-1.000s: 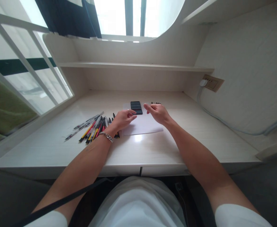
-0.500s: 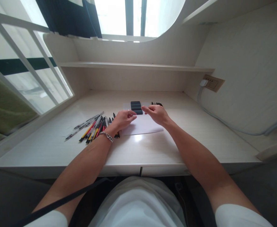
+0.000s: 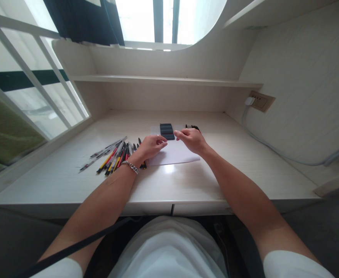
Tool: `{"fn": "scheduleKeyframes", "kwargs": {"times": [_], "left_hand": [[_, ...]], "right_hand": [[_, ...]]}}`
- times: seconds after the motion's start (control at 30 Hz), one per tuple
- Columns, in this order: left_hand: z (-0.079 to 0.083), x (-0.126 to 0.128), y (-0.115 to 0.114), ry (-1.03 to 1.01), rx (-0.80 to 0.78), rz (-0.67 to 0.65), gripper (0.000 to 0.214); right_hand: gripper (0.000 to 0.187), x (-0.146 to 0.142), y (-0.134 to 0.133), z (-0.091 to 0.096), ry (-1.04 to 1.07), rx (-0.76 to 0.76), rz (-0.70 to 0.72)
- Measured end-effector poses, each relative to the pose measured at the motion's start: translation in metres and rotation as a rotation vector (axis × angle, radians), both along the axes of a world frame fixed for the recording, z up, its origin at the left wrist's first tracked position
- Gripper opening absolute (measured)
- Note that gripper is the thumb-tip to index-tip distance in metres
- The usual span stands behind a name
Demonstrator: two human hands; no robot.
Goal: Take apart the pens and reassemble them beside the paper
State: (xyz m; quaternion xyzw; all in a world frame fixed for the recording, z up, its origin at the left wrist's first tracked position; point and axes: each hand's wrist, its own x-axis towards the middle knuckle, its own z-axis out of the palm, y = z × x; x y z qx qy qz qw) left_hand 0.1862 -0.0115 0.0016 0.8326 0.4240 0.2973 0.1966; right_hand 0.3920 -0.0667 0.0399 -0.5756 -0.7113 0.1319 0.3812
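My left hand (image 3: 150, 146), with a ring and a chain bracelet, rests on the left edge of a white sheet of paper (image 3: 177, 155). Its fingers are curled together and point right. My right hand (image 3: 191, 139) hovers over the sheet's far right part, fingers bunched in a pinch. Its fingertips are right beside a black rectangular case (image 3: 167, 131) lying at the sheet's far edge. What either hand holds, if anything, is too small to make out. A fan of black, red and yellow pens (image 3: 114, 155) lies just left of my left hand.
A few black pens (image 3: 193, 126) peek out behind my right hand. The white desk (image 3: 187, 181) has a shelf (image 3: 163, 80) at the back. On the right wall a plug sits in a socket (image 3: 258, 101), its cable (image 3: 273, 148) trailing along the wall. A railing stands to the left.
My right hand has crept slightly left, closer to the black case. My left hand and the pens have stayed where they were.
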Motion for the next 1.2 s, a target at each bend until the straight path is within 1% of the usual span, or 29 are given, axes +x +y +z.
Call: {"fn": "scheduleKeyframes", "kwargs": {"times": [0.2, 0.33, 0.43, 0.5, 0.57, 0.7, 0.77, 0.8, 0.87, 0.93, 0.97, 1.1, 1.13, 1.2], "left_hand": [[-0.006, -0.003, 0.007, -0.001, -0.019, -0.012, 0.029], [-0.007, -0.006, 0.01, 0.042, -0.027, 0.005, 0.025], [-0.006, -0.007, 0.01, 0.077, -0.027, 0.018, 0.027], [-0.006, -0.008, 0.01, 0.095, -0.032, 0.02, 0.028], [-0.006, -0.008, 0.01, 0.108, -0.044, 0.013, 0.029], [-0.007, -0.008, 0.011, 0.123, -0.095, -0.021, 0.034], [-0.007, -0.008, 0.011, 0.146, -0.113, -0.032, 0.038], [-0.007, -0.008, 0.011, 0.158, -0.118, -0.032, 0.039], [-0.007, -0.008, 0.012, 0.179, -0.121, -0.027, 0.041], [-0.007, -0.008, 0.012, 0.187, -0.121, -0.021, 0.041], [-0.008, -0.008, 0.012, 0.189, -0.12, -0.019, 0.041], [-0.009, -0.008, 0.013, 0.179, -0.118, -0.031, 0.042], [-0.01, -0.009, 0.014, 0.174, -0.121, -0.034, 0.042], [-0.011, -0.011, 0.017, 0.17, -0.13, -0.026, 0.042]], "right_hand": [[0.065, 0.0, 0.005, -0.006, 0.108, 0.003, 0.066], [0.074, 0.005, 0.014, -0.01, 0.309, 0.028, 0.05], [0.08, 0.01, 0.019, -0.013, 0.407, -0.043, 0.019], [0.08, 0.012, 0.02, -0.014, 0.441, -0.106, 0.02], [0.075, 0.012, 0.019, -0.014, 0.481, -0.148, 0.045], [0.061, 0.006, 0.016, -0.016, 0.538, -0.251, 0.145], [0.05, 0.003, 0.016, -0.02, 0.502, -0.294, 0.197], [0.043, 0.002, 0.016, -0.023, 0.47, -0.288, 0.209], [0.03, -0.001, 0.019, -0.03, 0.407, -0.224, 0.201], [0.024, -0.004, 0.022, -0.036, 0.4, -0.165, 0.179], [0.022, -0.005, 0.023, -0.039, 0.413, -0.166, 0.174], [0.02, -0.008, 0.026, -0.044, 0.497, -0.308, 0.159], [0.019, -0.008, 0.026, -0.045, 0.509, -0.327, 0.154], [0.014, -0.009, 0.026, -0.047, 0.506, -0.302, 0.153]]}}
